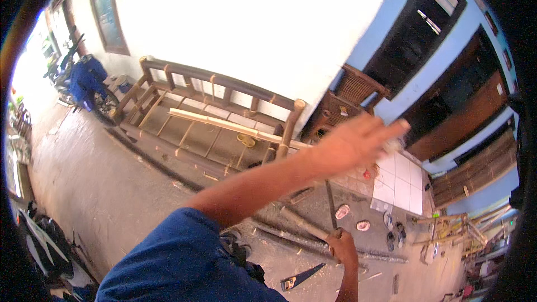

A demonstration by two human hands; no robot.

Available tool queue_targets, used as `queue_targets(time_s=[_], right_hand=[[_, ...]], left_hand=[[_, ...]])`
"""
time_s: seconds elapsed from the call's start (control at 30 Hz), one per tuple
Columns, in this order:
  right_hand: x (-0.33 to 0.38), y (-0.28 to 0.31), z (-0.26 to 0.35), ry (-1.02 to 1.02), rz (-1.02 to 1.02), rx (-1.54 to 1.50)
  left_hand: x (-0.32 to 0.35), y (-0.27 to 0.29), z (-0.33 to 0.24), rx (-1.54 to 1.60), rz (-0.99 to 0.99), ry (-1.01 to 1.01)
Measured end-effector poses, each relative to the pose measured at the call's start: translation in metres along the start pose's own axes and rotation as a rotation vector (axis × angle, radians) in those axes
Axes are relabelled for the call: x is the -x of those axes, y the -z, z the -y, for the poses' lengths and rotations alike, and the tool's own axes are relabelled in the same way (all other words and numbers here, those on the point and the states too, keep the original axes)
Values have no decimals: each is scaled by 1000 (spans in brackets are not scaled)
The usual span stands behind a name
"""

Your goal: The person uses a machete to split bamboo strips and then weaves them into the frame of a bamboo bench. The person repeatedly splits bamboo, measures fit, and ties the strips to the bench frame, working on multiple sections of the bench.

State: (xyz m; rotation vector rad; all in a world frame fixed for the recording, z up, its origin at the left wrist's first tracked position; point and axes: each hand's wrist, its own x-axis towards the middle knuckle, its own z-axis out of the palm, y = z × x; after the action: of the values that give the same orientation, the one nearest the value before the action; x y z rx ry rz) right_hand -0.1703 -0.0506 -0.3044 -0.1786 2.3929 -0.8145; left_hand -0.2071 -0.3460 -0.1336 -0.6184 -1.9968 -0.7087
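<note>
At 10 o'clock, the dark-brown, rounded bamboo bench [224, 80] looks framed and backed, its seat largely unfilled, 1 pale, straight strip [224, 125] lying across it. The hands are apart: the bare left hand [358, 142] stretches toward 3 o'clock, blurred, fingers extended; the bare right hand [342, 244], at 5 o'clock, grips a dark, slender rod [331, 204].

We tag rod [331, 206] matt, bench [224, 82] smoothish bamboo, strip [224, 125] toward its right end raw wood. Sleeve [168, 254]: matt cloth.
</note>
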Motion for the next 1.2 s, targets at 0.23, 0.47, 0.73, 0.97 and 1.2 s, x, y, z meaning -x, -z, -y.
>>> queue_targets(time_s=[0.23, 0.47, 0.73, 0.97, 1.2], right_hand=[[64, -85, -147, -321, 53, -359], [104, -241, -235, -806, 147, -787], [89, -249, -218, -247, 260, -496], [33, -212, -192, -575, 69, -760], [-8, -221, -158, -556, -21, -750]], left_hand=[[35, 76, 52, -186, -172, 290], [103, 52, 43, 276, -587, 574], [161, 35, 35, 388, -699, 737], [218, 145, 66, 305, -1100, 854], [288, 326, 71, 356, -1331, 833]])
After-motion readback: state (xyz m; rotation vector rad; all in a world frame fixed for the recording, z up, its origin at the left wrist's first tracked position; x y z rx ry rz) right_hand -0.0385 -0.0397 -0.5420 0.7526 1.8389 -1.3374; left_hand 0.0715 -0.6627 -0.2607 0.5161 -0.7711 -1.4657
